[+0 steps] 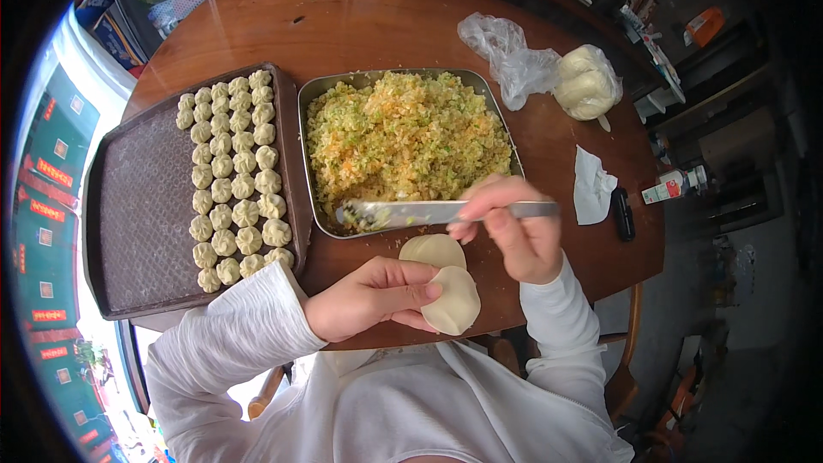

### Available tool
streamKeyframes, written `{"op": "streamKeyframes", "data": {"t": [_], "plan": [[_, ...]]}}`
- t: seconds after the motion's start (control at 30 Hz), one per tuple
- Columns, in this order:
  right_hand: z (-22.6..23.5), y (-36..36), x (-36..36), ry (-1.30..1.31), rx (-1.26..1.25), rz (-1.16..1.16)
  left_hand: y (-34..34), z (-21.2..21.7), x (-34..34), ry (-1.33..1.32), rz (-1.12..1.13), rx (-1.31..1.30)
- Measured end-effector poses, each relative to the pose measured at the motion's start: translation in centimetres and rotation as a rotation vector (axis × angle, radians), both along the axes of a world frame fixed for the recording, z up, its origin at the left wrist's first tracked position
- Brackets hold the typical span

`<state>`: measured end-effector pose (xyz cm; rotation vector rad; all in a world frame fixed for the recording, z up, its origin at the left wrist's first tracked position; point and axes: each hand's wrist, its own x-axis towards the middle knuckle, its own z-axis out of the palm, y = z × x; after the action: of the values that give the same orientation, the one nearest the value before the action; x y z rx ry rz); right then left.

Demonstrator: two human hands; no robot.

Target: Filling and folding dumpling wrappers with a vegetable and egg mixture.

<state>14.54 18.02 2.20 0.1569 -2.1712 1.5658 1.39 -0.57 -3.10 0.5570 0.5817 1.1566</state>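
Left hand [369, 296]: fingers closed under and over a round dough wrapper [453, 300], held just past the near table edge [360, 345]. A second wrapper [433, 250] lies on the table, touching the first. Right hand [513, 236]: fingers clamped on a flat metal spatula [403, 213], blade tip in the filling at the near wall of the steel pan [302, 163]. Left of the pan, touching it: dark tray [137, 206], its right third packed with dumplings [236, 180], left part bare. Right side: napkin [591, 189], black lighter [622, 214]. Far right: bagged dough [585, 81].

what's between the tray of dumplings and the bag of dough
The metal pan of filling lies between the dumpling tray and the bagged dough, seen in the head view.
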Motion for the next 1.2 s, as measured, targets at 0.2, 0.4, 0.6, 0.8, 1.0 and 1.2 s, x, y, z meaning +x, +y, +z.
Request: {"op": "streamKeyframes", "data": {"t": [0.2, 0.4, 0.6, 0.8, 1.0, 1.2], "plan": [[0.5, 0.6, 0.0, -0.126, 0.117, -0.021, -0.1, 0.1, -0.1, -0.014, 0.01, 0.015], [0.9, 2.0, 1.3, -0.007, 0.098, -0.191, -0.1, 0.6, -0.1, 0.02, 0.061, 0.026], [1.0, 2.1, 1.5, 0.214, 0.05, -0.3, 0.0, 0.4, -0.2, 0.035, 0.083, 0.031], [1.1, 2.3, 2.4, 0.223, -0.02, -0.263, 0.0, 0.4, -0.1, 0.02, 0.076, 0.006], [0.9, 2.3, 2.7, 0.257, 0.009, -0.341, 0.0, 0.1, -0.1, 0.038, 0.059, 0.004], [0.5, 1.8, 2.6, 0.337, 0.079, -0.394, 0.0, 0.4, -0.1, 0.051, 0.062, 0.022]]}}
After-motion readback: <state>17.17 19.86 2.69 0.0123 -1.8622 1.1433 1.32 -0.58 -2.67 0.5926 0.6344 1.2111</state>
